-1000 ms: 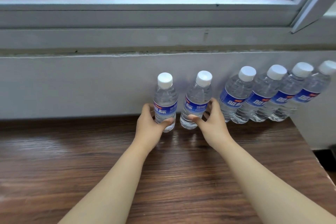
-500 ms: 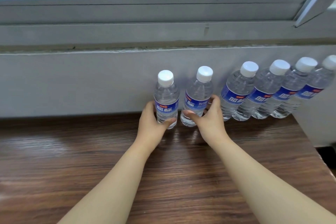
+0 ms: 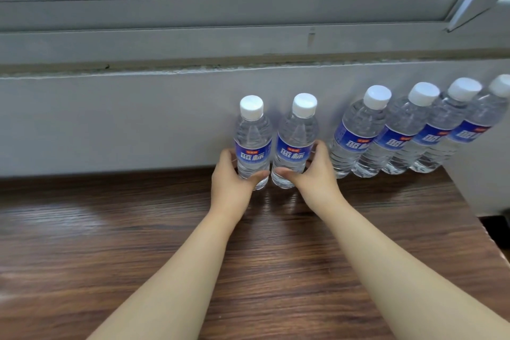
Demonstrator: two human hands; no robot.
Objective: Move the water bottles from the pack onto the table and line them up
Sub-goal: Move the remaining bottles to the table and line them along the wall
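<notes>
Both my arms reach straight forward, bare to the elbow. My left hand and right hand sit close together, fingers curled round, thumbs nearly meeting.

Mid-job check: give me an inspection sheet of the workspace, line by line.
Surface: dark wooden table, bare in front.
Job's things: six water bottles upright along the wall; left bottle and right bottle in hand, a gap, then four bottles packed close.
Clutter: nothing seen.
Grips: left hand grips the left bottle; right hand grips the right bottle.
Cables: nothing seen.
Surroundings: white wall, window frame above; pack not in view.
</notes>
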